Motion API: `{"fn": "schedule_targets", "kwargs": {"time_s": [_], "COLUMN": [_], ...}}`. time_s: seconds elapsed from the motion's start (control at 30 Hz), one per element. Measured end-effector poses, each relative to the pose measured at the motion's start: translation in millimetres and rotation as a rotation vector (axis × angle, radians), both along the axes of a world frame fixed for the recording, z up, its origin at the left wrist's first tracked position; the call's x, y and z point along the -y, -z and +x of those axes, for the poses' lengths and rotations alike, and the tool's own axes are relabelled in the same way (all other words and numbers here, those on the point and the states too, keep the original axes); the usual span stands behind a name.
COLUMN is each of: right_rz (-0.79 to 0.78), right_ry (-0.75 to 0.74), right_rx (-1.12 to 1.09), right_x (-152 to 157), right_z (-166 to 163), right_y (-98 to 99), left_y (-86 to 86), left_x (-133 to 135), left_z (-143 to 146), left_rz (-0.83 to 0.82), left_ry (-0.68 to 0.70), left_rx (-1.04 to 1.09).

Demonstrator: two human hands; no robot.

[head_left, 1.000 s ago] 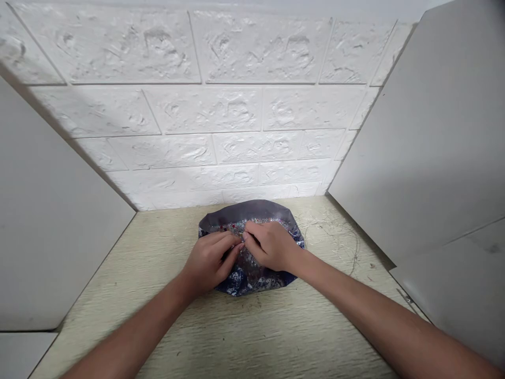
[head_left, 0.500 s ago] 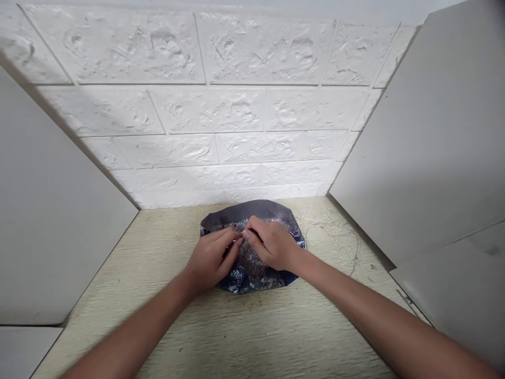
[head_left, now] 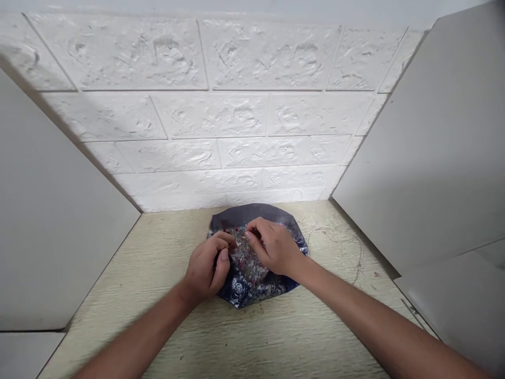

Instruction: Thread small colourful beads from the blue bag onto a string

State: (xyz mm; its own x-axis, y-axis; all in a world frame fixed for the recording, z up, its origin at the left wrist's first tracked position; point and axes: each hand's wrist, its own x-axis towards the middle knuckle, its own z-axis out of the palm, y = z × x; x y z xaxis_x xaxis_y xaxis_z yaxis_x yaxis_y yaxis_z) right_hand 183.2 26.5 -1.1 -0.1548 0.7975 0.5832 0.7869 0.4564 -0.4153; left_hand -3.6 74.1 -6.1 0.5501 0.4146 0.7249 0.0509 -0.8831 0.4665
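Observation:
A dark blue patterned cloth lies on the tabletop, with a spread of tiny multicoloured beads heaped on its middle. My left hand rests on the cloth's left side, fingers curled inward and thumb raised. My right hand sits over the beads, its fingertips pinched together at their upper left. Whether either hand holds something small is hidden by the fingers. The hands are close but apart.
A pale wood-grain tabletop runs under everything, backed by a white brick-textured wall. Grey panels stand at both sides. Fine tangled fibres lie on the table right of the cloth.
My left hand has drawn back down and left, its thumb now raised, opening a wider gap between the hands. The whole scene sits slightly lower in view.

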Motion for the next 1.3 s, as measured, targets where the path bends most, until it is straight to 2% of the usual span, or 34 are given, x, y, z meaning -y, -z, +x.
{"fn": "schedule_targets", "kwargs": {"time_s": [0.13, 0.2, 0.37, 0.5, 0.57, 0.7, 0.77, 0.9, 1.13, 1.3], "right_rz": [0.057, 0.065, 0.065, 0.084, 0.113, 0.101, 0.062, 0.016, 0.067, 0.077], "right_ry": [0.04, 0.069, 0.138, 0.207, 0.164, -0.124, -0.2, -0.202, -0.189, -0.181], "right_rx": [0.017, 0.035, 0.052, 0.034, -0.002, -0.043, -0.052, -0.036, -0.02, 0.001], "right_x": [-2, -3, -3, -4, -3, 1, 2, 2, -2, -2], "right_z": [-2, -2, -2, -1, 0, 1, 1, 0, -1, 0], "right_y": [2.2, 2.5, 3.4, 3.5, 2.6, -0.3, -1.3, -1.8, -2.1, -1.7], "left_y": [6.2, 4.3, -6.8, -10.6, -10.4, -9.3, -8.7, -7.5, -7.4, -9.2], "left_x": [-2, -3, 1, 2, 1, -3, -4, -5, -6, -5], "left_z": [0, 1, 0, 2, 4, 9, 10, 10, 11, 12], "left_rz": [0.013, 0.081, 0.34, 0.344, 0.304, 0.255, 0.257, 0.274, 0.269, 0.263], "left_ry": [0.116, 0.118, -0.155, -0.227, -0.217, -0.19, -0.178, -0.199, -0.25, -0.233], "left_rx": [0.058, 0.048, 0.028, -0.042, -0.101, -0.187, -0.204, -0.217, -0.205, -0.248]}}
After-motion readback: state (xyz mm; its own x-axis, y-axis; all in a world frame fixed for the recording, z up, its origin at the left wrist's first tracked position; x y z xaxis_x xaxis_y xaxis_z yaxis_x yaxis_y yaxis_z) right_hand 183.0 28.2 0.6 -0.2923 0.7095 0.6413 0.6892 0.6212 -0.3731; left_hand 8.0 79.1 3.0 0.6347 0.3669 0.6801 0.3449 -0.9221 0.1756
